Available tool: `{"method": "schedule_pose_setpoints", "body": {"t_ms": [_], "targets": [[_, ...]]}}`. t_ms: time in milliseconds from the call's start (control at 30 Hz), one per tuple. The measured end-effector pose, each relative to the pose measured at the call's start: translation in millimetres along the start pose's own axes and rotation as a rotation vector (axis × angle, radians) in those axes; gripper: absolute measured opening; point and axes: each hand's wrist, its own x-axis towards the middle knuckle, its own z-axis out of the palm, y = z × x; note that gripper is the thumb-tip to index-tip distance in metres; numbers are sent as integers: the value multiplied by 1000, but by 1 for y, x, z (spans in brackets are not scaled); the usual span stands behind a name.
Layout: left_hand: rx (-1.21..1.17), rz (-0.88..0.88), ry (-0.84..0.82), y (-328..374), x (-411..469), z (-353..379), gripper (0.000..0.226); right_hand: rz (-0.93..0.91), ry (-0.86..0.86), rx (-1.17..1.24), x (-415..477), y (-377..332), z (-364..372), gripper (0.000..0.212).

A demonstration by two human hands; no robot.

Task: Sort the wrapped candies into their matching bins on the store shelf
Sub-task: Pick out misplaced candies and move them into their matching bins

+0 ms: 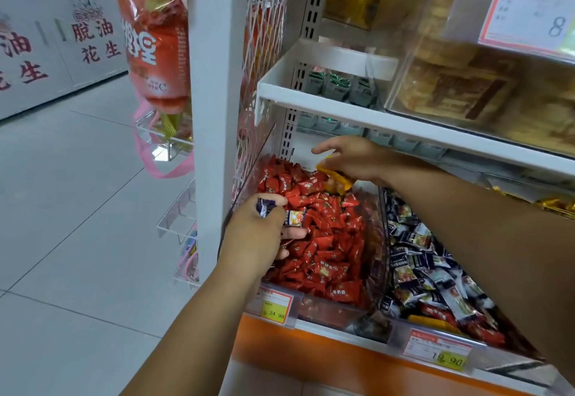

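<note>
Retail shop, sweets-and-snacks aisle. Evidence: white steel shelving point(342, 117) on slotted uprights; clear front bin point(329, 310) heaped with loose red wrapped candies point(326, 240); neighbouring heap of dark-blue wrapped candies point(420, 271); yellow price tags point(273, 305) clipped along the shelf edge, 24.90 on one; large price card point(529, 6) above; orange snack bag point(155, 47) hanging at the aisle end; stacked printed cartons point(62, 40); pale tiled floor point(77, 209).

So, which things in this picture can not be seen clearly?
- Head view: the left hand faces away, so the count of dark candies in its grip is hidden.
- Head view: the right hand covers part of the yellow candy.
- Head view: the upper price card is blurred and cut by the right edge.
</note>
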Motion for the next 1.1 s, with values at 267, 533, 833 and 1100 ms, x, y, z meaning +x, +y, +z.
{"method": "schedule_pose_setpoints", "body": {"t_ms": [267, 533, 833, 1100], "targets": [[39, 9, -3, -3, 7, -1, 19, 126, -115, -961, 20, 11, 22, 19], [59, 8, -10, -7, 8, -2, 19, 115, -134, -807, 27, 14, 17, 27], [57, 14, -23, -6, 5, -3, 18, 295, -408, -698, 13, -5, 6, 61], [68, 26, -56, -6, 3, -6, 20, 239, -399, -723, 12, 9, 27, 25]]}}
